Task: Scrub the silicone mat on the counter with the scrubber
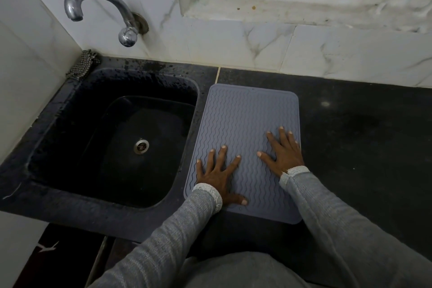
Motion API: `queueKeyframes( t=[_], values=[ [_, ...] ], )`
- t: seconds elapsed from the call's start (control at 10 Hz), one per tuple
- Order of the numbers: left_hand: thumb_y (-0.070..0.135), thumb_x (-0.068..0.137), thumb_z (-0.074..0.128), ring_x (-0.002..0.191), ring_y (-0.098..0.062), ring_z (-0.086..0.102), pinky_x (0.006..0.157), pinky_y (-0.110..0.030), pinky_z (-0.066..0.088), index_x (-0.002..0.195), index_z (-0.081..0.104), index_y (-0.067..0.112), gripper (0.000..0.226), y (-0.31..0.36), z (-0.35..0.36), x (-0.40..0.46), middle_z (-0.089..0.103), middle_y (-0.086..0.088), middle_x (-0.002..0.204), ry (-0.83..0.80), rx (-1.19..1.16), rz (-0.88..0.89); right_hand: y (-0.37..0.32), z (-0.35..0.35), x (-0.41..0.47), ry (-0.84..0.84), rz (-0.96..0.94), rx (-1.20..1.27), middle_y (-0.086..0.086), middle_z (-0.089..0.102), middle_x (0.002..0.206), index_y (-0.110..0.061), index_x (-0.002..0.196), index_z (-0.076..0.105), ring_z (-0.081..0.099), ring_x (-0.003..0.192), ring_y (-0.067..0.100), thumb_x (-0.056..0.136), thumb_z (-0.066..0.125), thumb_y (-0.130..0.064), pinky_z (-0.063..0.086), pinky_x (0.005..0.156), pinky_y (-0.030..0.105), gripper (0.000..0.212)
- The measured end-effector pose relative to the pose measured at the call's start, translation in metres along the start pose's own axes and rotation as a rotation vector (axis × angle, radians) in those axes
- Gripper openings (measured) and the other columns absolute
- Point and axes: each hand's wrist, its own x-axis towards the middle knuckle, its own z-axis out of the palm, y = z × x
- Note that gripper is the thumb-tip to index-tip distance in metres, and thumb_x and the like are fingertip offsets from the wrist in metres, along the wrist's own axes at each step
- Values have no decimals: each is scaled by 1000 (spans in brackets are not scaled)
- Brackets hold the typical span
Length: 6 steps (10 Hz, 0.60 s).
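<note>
Both hands (250, 168) flat on grey mat (243, 114)

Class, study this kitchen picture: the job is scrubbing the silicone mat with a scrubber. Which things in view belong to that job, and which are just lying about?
Belongs to the job:
silicone mat
left hand, flat on it
right hand, flat on it
counter

Just lying about:
sink
tap
checked cloth at the sink's corner

No scrubber is clearly visible.
</note>
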Motion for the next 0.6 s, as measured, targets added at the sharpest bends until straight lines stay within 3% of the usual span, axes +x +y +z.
queueKeyframes(
  t=[0.2,0.3,0.4,0.6],
  values=[
    [87,55,52,135,-33,-34,105,-64,-16,139,-22,49,118,2,1,-1,-41,4,146,-21,-24,-10,3,0,0,-35,0,7,-2,-15,157,-40,145,0,-15,143,26,81,31,-73,-6,113,44,78],
    [90,59,40,139,-30,-29,105,-63,-17,139,-19,51,107,0,-7,4,-36,6,149,65,-91,-32,1,-13,1,-22,1,70,-2,-6,158,-38,145,8,-7,144,24,81,33,-72,2,116,46,77],
    [90,63,31,141,-24,-25,104,-58,-20,140,-20,49,101,-7,-40,16,-32,7,151,237,-102,-98,-3,-44,10,174,-21,46,2,6,158,-30,146,13,3,145,23,84,32,-68,7,117,47,75],
    [88,68,19,143,-18,-17,110,-57,-9,147,-13,32,102,-17,-195,44,-25,8,154,645,1,-82,-18,-190,48,562,-56,0,0,6,158,-27,147,10,4,145,21,85,23,-69,7,116,45,76]
  ],
)
